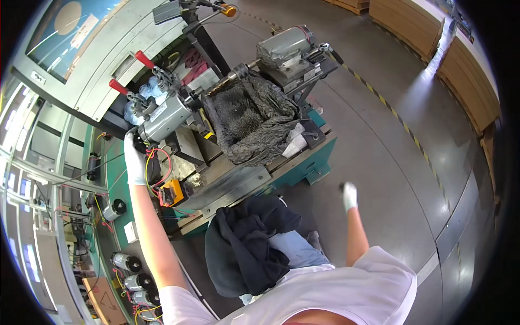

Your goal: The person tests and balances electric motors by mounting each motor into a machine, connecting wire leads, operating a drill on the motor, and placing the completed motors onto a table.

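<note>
Grey metal motor (165, 120) on the green desk (319, 154), touching left hand (134, 157), grip closed on its rear end, arm outstretched; right hand (350, 195) hanging apart, grip state unclear

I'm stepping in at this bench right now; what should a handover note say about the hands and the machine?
Left hand, white-gloved, reaches out to the end of the grey cylindrical motor, at the red and yellow wires; grip unclear.
Right hand, gloved, hangs free over the floor, holding nothing visible.
The motor sits clamped under two red-handled toggle clamps on the green bench. A second motor and a black cloth lie right of it.
Done: motor mounted. Left: cannot tell.
</note>
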Motion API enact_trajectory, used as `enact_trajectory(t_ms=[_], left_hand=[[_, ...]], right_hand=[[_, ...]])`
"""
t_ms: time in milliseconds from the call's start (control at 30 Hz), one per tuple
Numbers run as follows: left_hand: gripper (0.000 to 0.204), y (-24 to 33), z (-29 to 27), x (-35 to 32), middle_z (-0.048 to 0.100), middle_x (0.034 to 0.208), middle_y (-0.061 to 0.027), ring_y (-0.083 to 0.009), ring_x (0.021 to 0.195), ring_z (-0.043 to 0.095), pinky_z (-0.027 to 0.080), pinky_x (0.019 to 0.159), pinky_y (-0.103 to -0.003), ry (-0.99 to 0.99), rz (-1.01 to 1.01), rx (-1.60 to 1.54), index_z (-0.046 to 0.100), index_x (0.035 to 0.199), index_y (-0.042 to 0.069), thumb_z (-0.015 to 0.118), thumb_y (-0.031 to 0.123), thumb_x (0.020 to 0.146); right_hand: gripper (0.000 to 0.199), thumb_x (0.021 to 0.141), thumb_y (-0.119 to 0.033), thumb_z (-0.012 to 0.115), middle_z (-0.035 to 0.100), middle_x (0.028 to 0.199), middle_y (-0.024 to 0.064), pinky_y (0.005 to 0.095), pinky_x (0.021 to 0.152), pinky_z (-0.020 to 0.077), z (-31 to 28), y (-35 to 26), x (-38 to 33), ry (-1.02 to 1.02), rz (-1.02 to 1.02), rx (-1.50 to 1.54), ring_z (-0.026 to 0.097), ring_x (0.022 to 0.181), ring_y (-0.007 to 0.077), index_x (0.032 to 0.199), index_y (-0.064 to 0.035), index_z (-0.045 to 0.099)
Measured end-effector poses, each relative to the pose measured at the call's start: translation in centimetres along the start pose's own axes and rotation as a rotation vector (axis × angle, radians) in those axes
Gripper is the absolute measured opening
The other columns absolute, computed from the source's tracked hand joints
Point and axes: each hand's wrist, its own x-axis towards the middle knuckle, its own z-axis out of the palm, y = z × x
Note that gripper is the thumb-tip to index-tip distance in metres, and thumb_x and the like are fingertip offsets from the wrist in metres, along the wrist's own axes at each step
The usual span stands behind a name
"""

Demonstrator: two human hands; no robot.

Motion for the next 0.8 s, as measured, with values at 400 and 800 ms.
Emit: enact_trajectory(t_ms=[400, 800], left_hand=[[0.047, 2.7, 5.3, -0.7, 0.067, 0.128, -0.0107, -0.024, 0.111, 0.067, 0.058, 0.092, -0.04, -0.051, -0.129, -0.036, 0.056, 0.141, 0.007, 0.042, 0.04, 0.11], [0.045, 0.3, 1.5, 3.0, 0.073, 0.106, -0.012, -0.0172, 0.093, 0.066, 0.051, 0.088, -0.033, 0.113, 0.145, 0.505, 0.07, 0.119, -0.005, 0.038, 0.025, 0.109]], right_hand=[[0.04, 0.107, -0.031, 0.049, 0.073, 0.11, 0.0109, 0.0332, 0.091, 0.052, -11.2, -27.8, 30.2, 0.232, -0.185, 0.539, 0.068, 0.101, 0.0188, 0.117, 0.0007, 0.07], [0.038, 0.105, -0.029, 0.048, 0.054, 0.138, 0.021, 0.0605, 0.118, 0.0366, -8.2, -38.2, 43.4, 0.116, 0.163, 1.707, 0.055, 0.13, 0.0429, 0.135, -0.0066, 0.046]])
